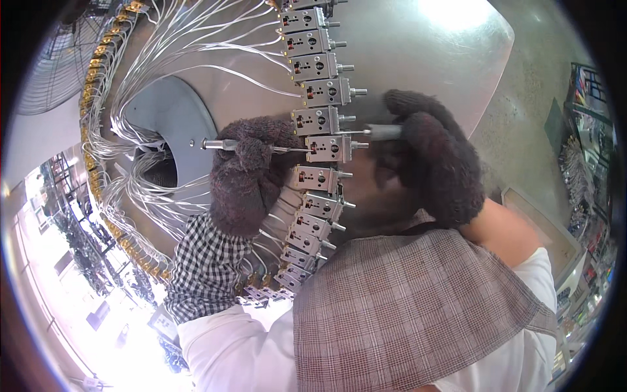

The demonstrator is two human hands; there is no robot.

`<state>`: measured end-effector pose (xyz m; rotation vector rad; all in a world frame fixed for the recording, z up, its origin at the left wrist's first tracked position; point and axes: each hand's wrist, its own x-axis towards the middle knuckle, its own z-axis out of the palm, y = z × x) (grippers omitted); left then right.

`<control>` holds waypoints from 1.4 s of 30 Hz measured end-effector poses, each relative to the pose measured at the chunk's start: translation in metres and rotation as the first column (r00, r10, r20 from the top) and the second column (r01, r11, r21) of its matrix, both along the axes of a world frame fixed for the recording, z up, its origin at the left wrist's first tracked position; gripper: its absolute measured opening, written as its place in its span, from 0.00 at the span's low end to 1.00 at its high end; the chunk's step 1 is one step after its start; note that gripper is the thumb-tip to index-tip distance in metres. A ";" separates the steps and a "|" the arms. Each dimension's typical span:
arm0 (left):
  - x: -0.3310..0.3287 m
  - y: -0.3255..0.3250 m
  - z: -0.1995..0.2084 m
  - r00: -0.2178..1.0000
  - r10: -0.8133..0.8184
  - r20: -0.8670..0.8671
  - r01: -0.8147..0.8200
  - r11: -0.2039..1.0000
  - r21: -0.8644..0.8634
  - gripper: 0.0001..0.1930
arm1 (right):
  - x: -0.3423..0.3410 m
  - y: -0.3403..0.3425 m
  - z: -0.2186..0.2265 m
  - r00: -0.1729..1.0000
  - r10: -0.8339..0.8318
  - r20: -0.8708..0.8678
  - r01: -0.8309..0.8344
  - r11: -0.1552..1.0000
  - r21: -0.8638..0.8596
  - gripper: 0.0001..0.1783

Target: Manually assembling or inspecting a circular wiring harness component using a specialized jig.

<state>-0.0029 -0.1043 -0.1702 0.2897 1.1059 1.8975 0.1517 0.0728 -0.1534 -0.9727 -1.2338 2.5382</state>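
My left hand (251,170), in a dark knitted glove, is closed round a slim screwdriver (219,144) with a clear handle. Its thin shaft points right, and the tip reaches the left side of a small metal control unit (328,149) with a threaded stem. My right hand (441,157), also gloved, grips a grey-handled driver (385,132). That tool's thin shaft points left toward the gap between this unit and the metal control unit above it (316,121); whether it touches is unclear. The right glove is partly blurred.
Several similar units (307,44) form a curved row along a round metal table (418,59). White wires (215,47) run left from them toward a grey central disc (189,108). Brass-coloured fittings (98,65) line the left rim, beside a fan (49,78).
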 end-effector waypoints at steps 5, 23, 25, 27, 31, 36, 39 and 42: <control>0.039 -0.004 0.048 0.996 -0.033 0.089 0.031 0.999 0.017 0.16 | 0.019 -0.016 0.027 0.986 0.068 -0.153 -0.093 0.982 -0.164 0.28; 0.274 -0.285 0.155 0.993 -0.117 0.020 0.116 0.991 0.067 0.13 | 0.246 -0.333 0.115 0.806 -0.402 -0.435 0.281 0.906 -0.316 0.16; 0.290 -0.321 0.161 0.994 -0.106 0.037 0.104 0.994 0.041 0.12 | 0.260 -0.373 0.119 0.758 -0.460 -0.462 0.360 0.886 -0.291 0.17; 0.299 -0.355 0.167 0.991 -0.132 0.020 0.128 0.983 0.128 0.12 | 0.270 -0.412 0.133 0.760 -0.477 -0.441 0.404 0.879 -0.255 0.17; 0.296 -0.419 0.177 0.992 -0.129 -0.003 0.128 0.980 0.151 0.11 | 0.275 -0.485 0.159 0.776 -0.502 -0.382 0.465 0.865 -0.190 0.17; 0.279 -0.458 0.214 0.860 -0.117 -0.497 0.107 0.993 -0.049 0.15 | 0.256 -0.522 0.186 0.755 -0.523 -0.395 0.501 0.849 -0.165 0.17; 0.263 -0.453 0.231 0.997 -0.055 0.055 0.050 0.995 0.090 0.10 | 0.242 -0.524 0.182 0.783 -0.418 -0.460 0.547 0.816 0.189 0.17; 0.221 -0.454 0.247 0.990 -0.134 0.047 0.129 0.987 0.097 0.10 | 0.210 -0.523 0.196 0.775 -0.419 -0.473 0.552 0.814 0.182 0.17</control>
